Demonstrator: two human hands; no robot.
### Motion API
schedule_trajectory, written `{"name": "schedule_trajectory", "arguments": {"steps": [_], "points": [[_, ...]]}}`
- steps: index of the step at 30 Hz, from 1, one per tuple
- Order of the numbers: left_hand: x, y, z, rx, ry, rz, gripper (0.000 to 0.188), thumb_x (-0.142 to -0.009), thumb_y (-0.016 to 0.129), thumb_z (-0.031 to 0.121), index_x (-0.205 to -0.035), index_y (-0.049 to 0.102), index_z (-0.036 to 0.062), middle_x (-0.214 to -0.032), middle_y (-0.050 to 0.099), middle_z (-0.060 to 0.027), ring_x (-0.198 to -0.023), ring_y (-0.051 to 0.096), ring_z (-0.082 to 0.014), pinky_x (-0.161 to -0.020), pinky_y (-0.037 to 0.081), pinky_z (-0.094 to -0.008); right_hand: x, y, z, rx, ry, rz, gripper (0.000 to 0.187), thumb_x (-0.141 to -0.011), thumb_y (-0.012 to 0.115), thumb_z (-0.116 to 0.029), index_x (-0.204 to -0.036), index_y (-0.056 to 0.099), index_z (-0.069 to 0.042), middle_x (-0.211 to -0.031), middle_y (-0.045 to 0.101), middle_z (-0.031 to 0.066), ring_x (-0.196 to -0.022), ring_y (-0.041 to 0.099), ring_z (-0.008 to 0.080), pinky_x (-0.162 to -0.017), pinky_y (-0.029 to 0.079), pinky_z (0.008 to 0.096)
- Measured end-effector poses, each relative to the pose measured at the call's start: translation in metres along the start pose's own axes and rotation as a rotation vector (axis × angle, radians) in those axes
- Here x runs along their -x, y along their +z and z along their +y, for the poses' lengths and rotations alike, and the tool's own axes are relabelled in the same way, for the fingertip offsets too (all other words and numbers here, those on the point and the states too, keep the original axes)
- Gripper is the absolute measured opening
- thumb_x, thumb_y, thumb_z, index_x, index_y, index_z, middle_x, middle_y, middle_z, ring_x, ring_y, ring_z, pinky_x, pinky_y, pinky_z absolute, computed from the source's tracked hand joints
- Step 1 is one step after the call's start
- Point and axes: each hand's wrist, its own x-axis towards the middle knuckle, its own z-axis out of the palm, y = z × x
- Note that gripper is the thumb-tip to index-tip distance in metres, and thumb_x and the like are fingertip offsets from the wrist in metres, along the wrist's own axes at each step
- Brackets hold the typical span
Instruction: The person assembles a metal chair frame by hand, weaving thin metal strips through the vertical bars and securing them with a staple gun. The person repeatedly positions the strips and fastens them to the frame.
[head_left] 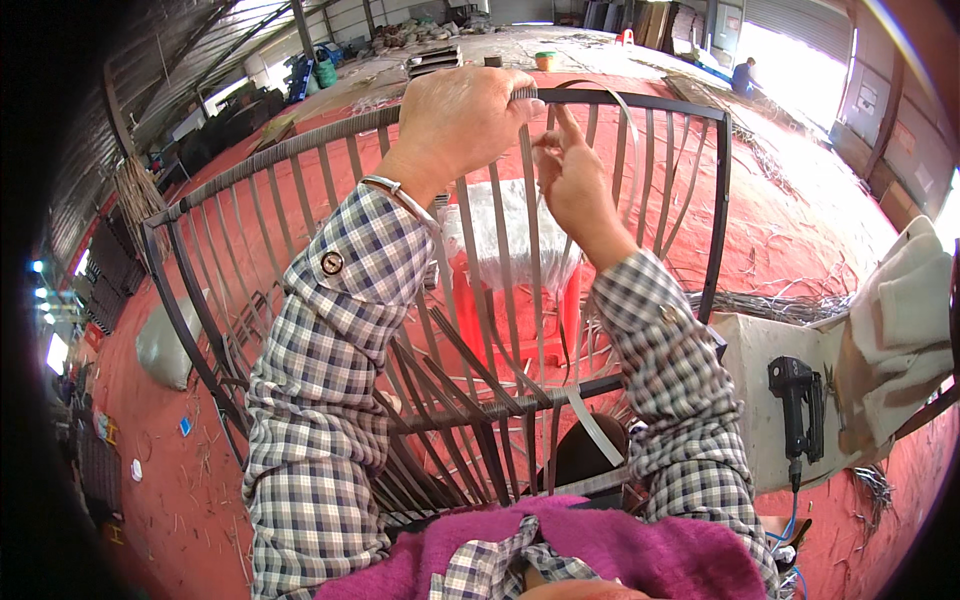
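A dark metal frame [722, 190] stands before me, curved along its top, with grey flat strips [300, 195] strung down it. Wound strip covers the top rail [345, 128] up to my left hand [455, 125], which is closed around the rail, thumb and forefinger pinching the wrapped part. Just below the bare rail is my right hand [585, 190], its forefinger stretched up toward the rail and its thumb apart. A loose strip [632, 130] loops over the rail beside it and hangs down behind. More strips cross the lower rail [450, 412]; a pale strip end [595, 430] hangs there.
Behind the frame is a red stool [475, 310] with clear plastic on top. At right, a black staple gun [795, 405] with a hose lies on a pale surface, near white cloth [905, 320]. Strip bundles [770, 305] lie on the red floor covering. Another person [743, 77] is far right.
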Motion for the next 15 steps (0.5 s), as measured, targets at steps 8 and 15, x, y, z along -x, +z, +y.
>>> {"name": "schedule_trajectory", "arguments": {"steps": [8, 15], "points": [[0.0, 0.001, -0.008, -0.008, -0.019, -0.063, 0.04, -0.084, 0.056, 0.047, -0.108, 0.065, 0.0164, -0.092, 0.067, -0.0124, -0.088, 0.063, -0.0319, -0.076, 0.048, -0.0422, 0.009, -0.011, -0.011, 0.184, -0.109, -0.051, 0.015, -0.082, 0.055, -0.008, -0.09, 0.066, -0.001, -0.075, 0.057, 0.0156, -0.072, 0.058, 0.0275, -0.065, 0.046, 0.0359], [-0.004, 0.004, -0.011, 0.018, -0.074, -0.177, 0.041, -0.085, 0.054, 0.049, -0.111, 0.064, 0.0188, -0.09, 0.067, -0.0124, -0.086, 0.063, -0.0322, -0.073, 0.048, -0.0432, -0.001, -0.005, -0.028, 0.317, -0.261, -0.07, 0.026, -0.082, 0.053, -0.005, -0.107, 0.061, -0.003, -0.087, 0.06, 0.0192, -0.074, 0.058, 0.0333, -0.068, 0.046, 0.0423]]}}
